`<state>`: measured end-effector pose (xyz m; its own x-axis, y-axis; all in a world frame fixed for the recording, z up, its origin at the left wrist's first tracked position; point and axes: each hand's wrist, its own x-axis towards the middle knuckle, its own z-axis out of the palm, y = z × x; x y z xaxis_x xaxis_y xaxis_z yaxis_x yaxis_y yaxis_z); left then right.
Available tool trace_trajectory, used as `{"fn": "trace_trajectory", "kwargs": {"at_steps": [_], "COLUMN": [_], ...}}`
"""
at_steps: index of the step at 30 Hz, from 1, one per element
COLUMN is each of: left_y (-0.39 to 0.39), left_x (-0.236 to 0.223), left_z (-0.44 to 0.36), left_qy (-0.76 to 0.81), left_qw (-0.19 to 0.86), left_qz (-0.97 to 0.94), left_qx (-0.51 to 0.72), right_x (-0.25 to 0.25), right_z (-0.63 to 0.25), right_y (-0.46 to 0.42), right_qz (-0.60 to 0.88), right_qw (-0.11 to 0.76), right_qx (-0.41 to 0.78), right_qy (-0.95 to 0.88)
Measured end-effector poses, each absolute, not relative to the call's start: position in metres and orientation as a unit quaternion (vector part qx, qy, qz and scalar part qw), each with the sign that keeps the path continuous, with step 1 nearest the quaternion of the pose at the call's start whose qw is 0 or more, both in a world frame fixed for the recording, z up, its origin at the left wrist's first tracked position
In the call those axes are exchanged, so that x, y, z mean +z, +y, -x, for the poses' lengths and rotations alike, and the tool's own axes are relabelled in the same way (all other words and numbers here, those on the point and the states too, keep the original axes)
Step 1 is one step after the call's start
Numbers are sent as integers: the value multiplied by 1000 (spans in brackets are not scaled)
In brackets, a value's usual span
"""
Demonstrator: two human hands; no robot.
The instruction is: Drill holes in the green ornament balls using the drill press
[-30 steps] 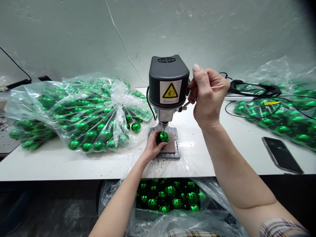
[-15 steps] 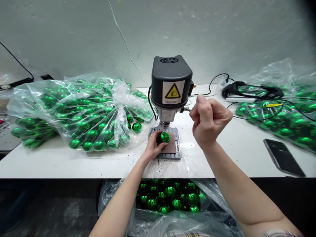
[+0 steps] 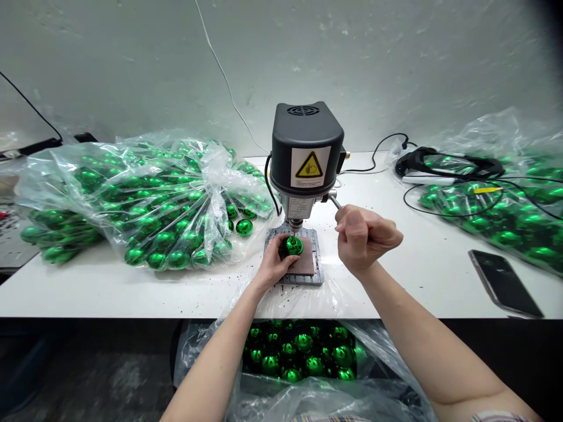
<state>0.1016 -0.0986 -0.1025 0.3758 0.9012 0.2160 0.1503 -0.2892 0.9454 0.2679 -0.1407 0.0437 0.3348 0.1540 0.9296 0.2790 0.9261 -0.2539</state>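
A small bench drill press (image 3: pixel 307 152) with a black housing and a yellow warning label stands in the middle of the white table. Beneath its bit, my left hand (image 3: pixel 276 264) grips a shiny green ball (image 3: pixel 294 245) between thumb and fingers. The ball rests on a brown board (image 3: pixel 303 265) laid over the grey slotted base (image 3: pixel 319 275). At the machine's right side, my right hand (image 3: pixel 366 237) is closed around the drill press lever (image 3: pixel 335 201), whose end is hidden in the fist. The bit tip meets the top of the ball or sits just above it; I cannot tell which.
Clear plastic bags of green balls lie at left (image 3: pixel 149 199) and right (image 3: pixel 514 217). A lined box of green balls (image 3: pixel 303 351) is below the table's front edge. A phone (image 3: pixel 505 282), a black headset-like strap (image 3: pixel 448 163) and cables lie at right. Dark shavings dot the table.
My right hand has swung the lever downward and slightly left. My left hand and the green ball stay in place under the bit.
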Motion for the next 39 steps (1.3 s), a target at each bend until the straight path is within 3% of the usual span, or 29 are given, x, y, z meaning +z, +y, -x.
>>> {"fn": "trace_trajectory", "kwargs": {"at_steps": [8,11,14,17,21,25,27,33,39], "left_y": [-103,-104,-120,-153,-168,-99,-55,-5,-41], "left_x": [-92,-87,-75,-52,-27,-25,-30,-39,-38], "left_z": [-106,-110,-106,-88,-56,-35,-30,-29,-35], "left_qy": [393,418,495,550,446,548,585,607,537], "left_qw": [480,485,413,361,381,225,175,249,502], "left_qz": [-666,-641,-627,-651,-766,-723,-715,-708,-517], "left_qx": [414,422,438,378,262,356,340,264,438], "right_x": [42,70,101,114,111,109,110,112,112], "right_z": [-268,-261,-258,-261,-264,-262,-261,-261,-261], "right_y": [-138,-137,-134,-130,-129,-130,-130,-130,-130], "right_qz": [183,263,318,333,349,352,352,338,333], "right_qw": [782,827,835,824,813,820,823,828,826], "right_qx": [-71,-5,83,142,135,118,123,136,133], "right_qy": [-592,-497,-442,-436,-446,-436,-429,-427,-436]}}
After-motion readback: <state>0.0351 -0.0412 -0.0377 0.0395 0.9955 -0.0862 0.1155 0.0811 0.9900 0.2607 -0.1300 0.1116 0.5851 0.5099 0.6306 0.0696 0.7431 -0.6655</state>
